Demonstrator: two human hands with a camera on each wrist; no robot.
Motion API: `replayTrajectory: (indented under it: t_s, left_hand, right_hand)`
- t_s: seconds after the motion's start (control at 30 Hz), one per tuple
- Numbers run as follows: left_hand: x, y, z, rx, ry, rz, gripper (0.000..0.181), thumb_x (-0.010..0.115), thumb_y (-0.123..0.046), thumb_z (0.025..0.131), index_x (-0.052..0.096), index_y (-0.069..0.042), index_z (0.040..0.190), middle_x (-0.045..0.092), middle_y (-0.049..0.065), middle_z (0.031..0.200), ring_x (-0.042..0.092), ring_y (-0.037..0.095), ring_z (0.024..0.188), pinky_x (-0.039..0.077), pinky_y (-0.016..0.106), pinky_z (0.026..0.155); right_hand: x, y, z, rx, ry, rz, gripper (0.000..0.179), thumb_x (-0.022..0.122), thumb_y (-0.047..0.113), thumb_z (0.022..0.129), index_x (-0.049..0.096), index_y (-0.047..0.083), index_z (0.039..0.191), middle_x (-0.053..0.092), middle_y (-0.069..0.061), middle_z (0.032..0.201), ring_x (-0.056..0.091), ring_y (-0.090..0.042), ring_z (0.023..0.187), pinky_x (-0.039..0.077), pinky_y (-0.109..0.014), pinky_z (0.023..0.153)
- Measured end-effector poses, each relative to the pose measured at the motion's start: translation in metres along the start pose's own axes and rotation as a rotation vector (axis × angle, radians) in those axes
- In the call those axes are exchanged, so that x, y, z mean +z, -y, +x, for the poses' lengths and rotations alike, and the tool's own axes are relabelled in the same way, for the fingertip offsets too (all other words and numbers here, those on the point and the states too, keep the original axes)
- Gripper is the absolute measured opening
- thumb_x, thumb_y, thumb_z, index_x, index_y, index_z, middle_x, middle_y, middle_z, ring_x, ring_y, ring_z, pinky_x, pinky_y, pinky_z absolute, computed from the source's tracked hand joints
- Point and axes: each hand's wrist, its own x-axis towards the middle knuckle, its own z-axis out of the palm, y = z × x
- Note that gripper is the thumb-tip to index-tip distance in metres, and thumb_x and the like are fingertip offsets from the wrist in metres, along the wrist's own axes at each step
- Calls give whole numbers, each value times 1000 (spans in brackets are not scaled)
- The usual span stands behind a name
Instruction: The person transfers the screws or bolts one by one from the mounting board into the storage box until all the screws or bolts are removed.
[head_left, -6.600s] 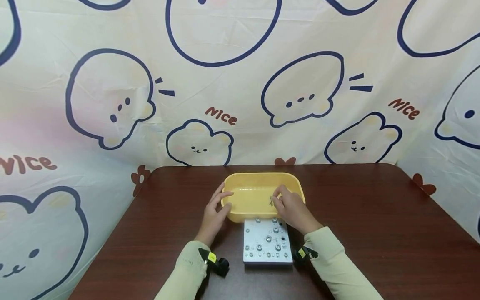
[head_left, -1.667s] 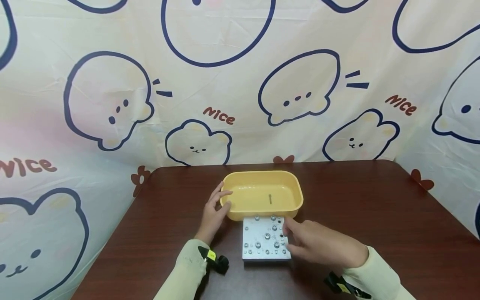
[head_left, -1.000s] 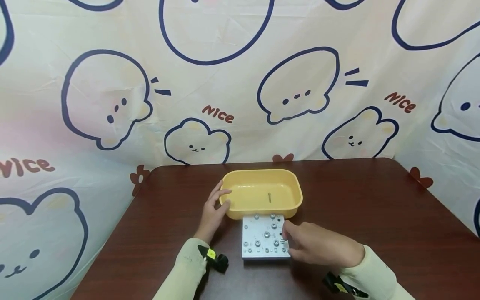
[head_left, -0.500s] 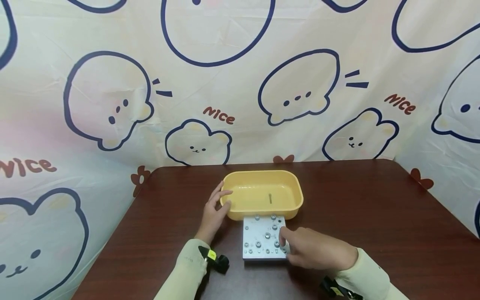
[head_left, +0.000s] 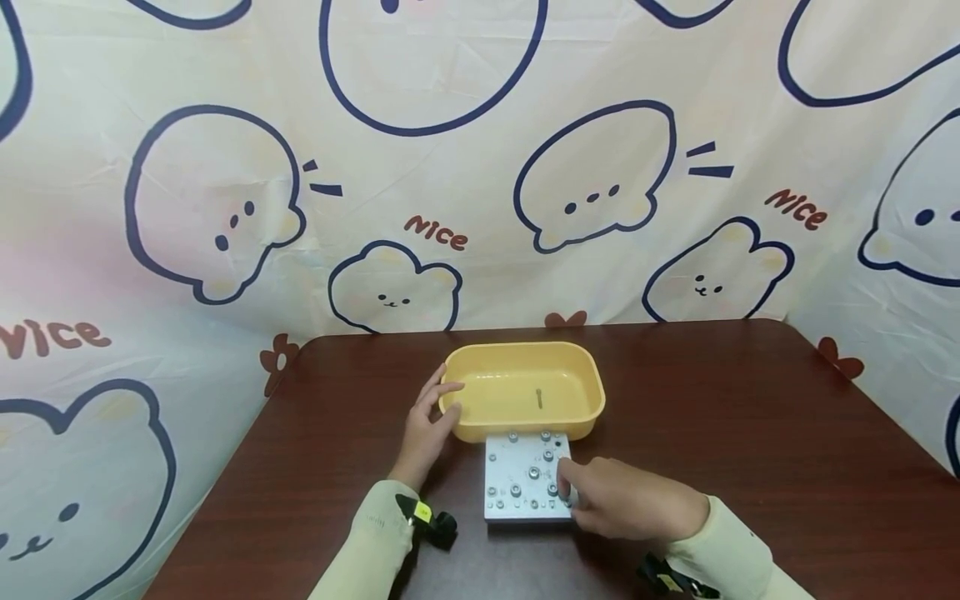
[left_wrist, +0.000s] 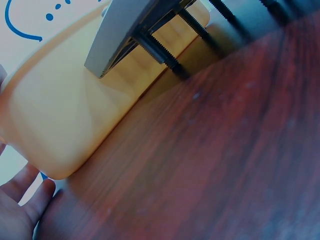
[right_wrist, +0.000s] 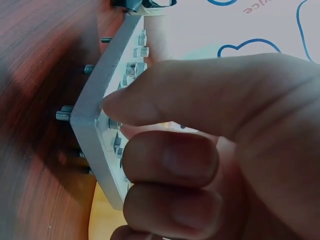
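Observation:
A silver metal plate (head_left: 517, 467) set with several bolts stands in front of a yellow plastic bin (head_left: 495, 408). Threaded bolt shanks (left_wrist: 192, 22) stick out beneath it in the left wrist view. My right hand (head_left: 630, 500) is at the plate's near right corner, thumb and index finger pinching a bolt head (right_wrist: 115, 124) there; the fingers partly hide it. The other fingers are curled. My left hand (head_left: 423, 429) holds the bin's left end, fingers over the rim and thumb at the near side. One loose bolt (head_left: 538, 398) lies in the bin.
Everything sits on a dark reddish-brown wooden table (head_left: 712, 400). A cartoon-printed cloth (head_left: 487, 167) hangs behind and along the sides. Black cameras (head_left: 435, 527) are strapped to both wrists.
Earlier my right hand held a small bolt over the bin; it has since come to the plate's right edge, then slid toward the near corner. My left hand has stayed on the bin.

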Motion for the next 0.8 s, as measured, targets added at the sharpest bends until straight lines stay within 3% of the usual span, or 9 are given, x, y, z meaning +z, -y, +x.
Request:
replayTrajectory:
  t_s: [0.3, 0.5, 0.8]
  left_hand:
    - [3, 26, 10, 25, -34, 14, 31, 61, -19, 92, 64, -18, 122, 31, -20, 151, 20, 14, 144, 21, 48, 115]
    - [4, 29, 9, 30, -50, 15, 30, 61, -21, 91, 65, -21, 121, 32, -26, 148, 22, 12, 143, 27, 45, 113]
    - [4, 28, 10, 22, -48, 17, 29, 61, -23, 90, 66, -26, 118, 31, -24, 149, 22, 13, 143, 25, 47, 114]
  right_hand:
    - [1, 1, 3, 9, -9, -103, 15, 66, 18, 86, 58, 20, 98, 47, 13, 59, 43, -4, 46, 36, -20, 42]
    - [1, 1, 2, -23, -47, -114, 12, 64, 14, 86, 58, 17, 95, 47, 14, 61, 43, -3, 48, 38, -20, 43]
    - [3, 1, 4, 0, -58, -178, 9, 65, 20, 86, 60, 17, 93, 45, 14, 58, 42, -3, 45, 36, -20, 42]
